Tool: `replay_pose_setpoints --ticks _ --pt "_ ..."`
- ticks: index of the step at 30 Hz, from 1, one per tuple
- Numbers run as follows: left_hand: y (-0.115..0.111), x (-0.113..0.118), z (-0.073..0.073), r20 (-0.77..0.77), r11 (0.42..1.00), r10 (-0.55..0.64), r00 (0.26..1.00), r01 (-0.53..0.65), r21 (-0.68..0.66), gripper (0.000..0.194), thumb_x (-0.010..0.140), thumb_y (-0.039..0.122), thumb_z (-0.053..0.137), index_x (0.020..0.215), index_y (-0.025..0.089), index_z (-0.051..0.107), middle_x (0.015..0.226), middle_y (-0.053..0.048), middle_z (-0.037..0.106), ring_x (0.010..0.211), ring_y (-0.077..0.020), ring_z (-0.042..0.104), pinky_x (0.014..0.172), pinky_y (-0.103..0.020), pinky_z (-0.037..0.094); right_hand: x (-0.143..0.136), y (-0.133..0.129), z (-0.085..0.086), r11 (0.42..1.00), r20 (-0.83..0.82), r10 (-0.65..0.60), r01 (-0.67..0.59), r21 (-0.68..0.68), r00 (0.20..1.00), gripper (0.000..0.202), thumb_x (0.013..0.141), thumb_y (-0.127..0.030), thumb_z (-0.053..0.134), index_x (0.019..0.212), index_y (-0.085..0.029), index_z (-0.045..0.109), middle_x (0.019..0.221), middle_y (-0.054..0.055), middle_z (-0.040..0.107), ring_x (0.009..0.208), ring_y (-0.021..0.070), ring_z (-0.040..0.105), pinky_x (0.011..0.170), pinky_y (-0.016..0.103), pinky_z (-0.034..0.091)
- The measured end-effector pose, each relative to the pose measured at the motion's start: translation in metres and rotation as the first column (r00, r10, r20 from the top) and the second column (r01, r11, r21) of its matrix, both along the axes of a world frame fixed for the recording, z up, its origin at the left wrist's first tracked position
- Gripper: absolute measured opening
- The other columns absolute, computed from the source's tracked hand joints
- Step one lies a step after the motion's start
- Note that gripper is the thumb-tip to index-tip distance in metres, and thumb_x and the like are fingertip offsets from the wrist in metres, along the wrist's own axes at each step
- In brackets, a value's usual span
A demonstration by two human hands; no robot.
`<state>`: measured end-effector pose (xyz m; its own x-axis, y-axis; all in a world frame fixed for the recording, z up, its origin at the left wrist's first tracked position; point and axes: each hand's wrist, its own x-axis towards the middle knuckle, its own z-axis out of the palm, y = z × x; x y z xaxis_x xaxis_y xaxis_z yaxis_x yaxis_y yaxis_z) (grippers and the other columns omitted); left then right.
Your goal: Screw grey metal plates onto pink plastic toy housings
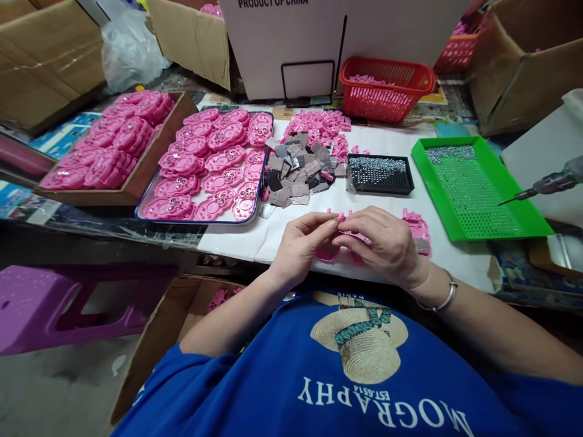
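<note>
Above the front edge of the white work surface, my left hand (301, 244) and my right hand (385, 243) meet fingertip to fingertip. Both are closed in a pinch on a small pink plastic piece (341, 217), mostly hidden by the fingers. Beneath and between them lie pink plastic housings (325, 254), partly covered by my hands. To the right of my right hand rests another pink housing (415, 223) with a grey plate (422, 246) on it. Beyond my fingers sit a heap of grey plates (298, 173) and a pile of small pink pieces (316, 126).
A white tray (204, 220) and a cardboard box (182, 109) hold pink housings at left. Screws fill part of a black tray (380, 188) and a green tray (505, 227). An electric screwdriver (553, 179) hangs at right. A red basket (387, 103) stands behind.
</note>
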<state>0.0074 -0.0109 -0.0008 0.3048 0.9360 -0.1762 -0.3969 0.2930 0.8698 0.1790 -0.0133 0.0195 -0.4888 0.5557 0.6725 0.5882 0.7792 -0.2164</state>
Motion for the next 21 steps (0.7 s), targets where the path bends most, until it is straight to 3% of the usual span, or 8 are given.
replay_pose_setpoints --ticks 5,10,13,14,15,17,19,21 --pt "0.004 -0.012 0.002 -0.019 0.99 -0.122 0.992 0.123 0.062 0.034 0.079 0.039 0.077 0.099 0.014 0.065 0.074 -0.001 0.071 0.064 -0.0128 0.069 0.068 -0.025 0.057 0.004 0.002 0.001 0.996 0.053 0.06 -0.063 0.055 0.997 0.023 0.09 -0.017 0.055 0.11 -0.012 0.063 0.106 0.012 0.067 0.097 0.0154 0.063 0.083 0.029 0.055" --pt "0.0 -0.02 -0.002 -0.023 0.961 -0.261 0.965 0.262 0.086 0.031 0.086 0.039 0.07 0.098 0.018 0.05 0.07 0.001 0.07 0.063 -0.0129 0.07 0.065 -0.024 0.057 0.01 0.001 0.0 0.982 0.108 0.187 -0.188 -0.009 0.976 0.018 0.091 -0.014 0.053 0.104 -0.01 0.065 0.102 0.009 0.068 0.094 0.0108 0.065 0.08 0.021 0.057" --pt "-0.004 -0.023 -0.007 -0.225 0.935 -0.195 0.955 0.25 0.251 0.022 0.095 0.036 0.058 0.104 0.018 0.049 0.073 -0.001 0.07 0.064 -0.0128 0.069 0.065 -0.025 0.057 0.011 -0.001 -0.001 0.984 0.102 0.17 -0.163 -0.074 0.98 0.017 0.092 -0.016 0.053 0.102 -0.011 0.065 0.101 0.007 0.069 0.092 0.0081 0.066 0.08 0.018 0.057" --pt "-0.004 -0.025 -0.008 -0.346 0.895 -0.094 0.933 0.232 0.381 0.02 0.096 0.034 0.056 0.106 0.018 0.051 0.078 -0.003 0.071 0.068 -0.0136 0.069 0.067 -0.026 0.057 0.012 -0.002 -0.002 0.988 0.098 0.131 -0.122 -0.094 0.987 0.017 0.092 -0.016 0.054 0.103 -0.011 0.065 0.101 0.006 0.069 0.092 0.0077 0.066 0.081 0.017 0.057" --pt "-0.004 -0.028 -0.01 -0.461 0.815 0.04 0.887 0.238 0.528 0.021 0.096 0.032 0.056 0.109 0.017 0.054 0.086 -0.006 0.072 0.075 -0.0153 0.069 0.071 -0.029 0.057 0.013 -0.001 -0.003 0.992 0.091 0.079 -0.069 -0.11 0.993 0.017 0.091 -0.016 0.055 0.104 -0.012 0.065 0.101 0.006 0.069 0.092 0.0077 0.066 0.081 0.017 0.056" --pt "-0.002 -0.033 -0.013 -0.6 0.57 0.302 0.741 0.364 0.737 0.026 0.093 0.031 0.06 0.114 0.015 0.059 0.11 -0.014 0.07 0.095 -0.0209 0.066 0.084 -0.038 0.056 0.015 0.001 -0.006 0.99 0.081 -0.039 0.049 -0.131 0.996 0.018 0.09 -0.016 0.058 0.105 -0.012 0.066 0.1 0.005 0.069 0.091 0.0079 0.066 0.081 0.019 0.055" --pt "0.001 -0.038 -0.017 -0.665 0.375 0.424 0.615 0.549 0.747 0.033 0.092 0.033 0.062 0.118 0.014 0.061 0.126 -0.016 0.064 0.108 -0.0258 0.06 0.092 -0.044 0.053 0.017 0.006 -0.01 0.982 0.106 -0.129 0.141 -0.123 0.986 0.016 0.09 -0.019 0.059 0.102 -0.013 0.068 0.098 0.004 0.069 0.088 0.009 0.065 0.08 0.021 0.054" --pt "0.001 -0.039 -0.022 -0.7 0.297 0.453 0.551 0.648 0.702 0.035 0.092 0.035 0.061 0.12 0.013 0.061 0.124 -0.014 0.066 0.107 -0.0259 0.058 0.09 -0.044 0.053 0.018 0.011 -0.014 0.978 0.166 -0.172 0.188 -0.092 0.971 0.014 0.089 -0.021 0.06 0.097 -0.014 0.069 0.095 0.002 0.069 0.086 0.0112 0.064 0.079 0.025 0.052"
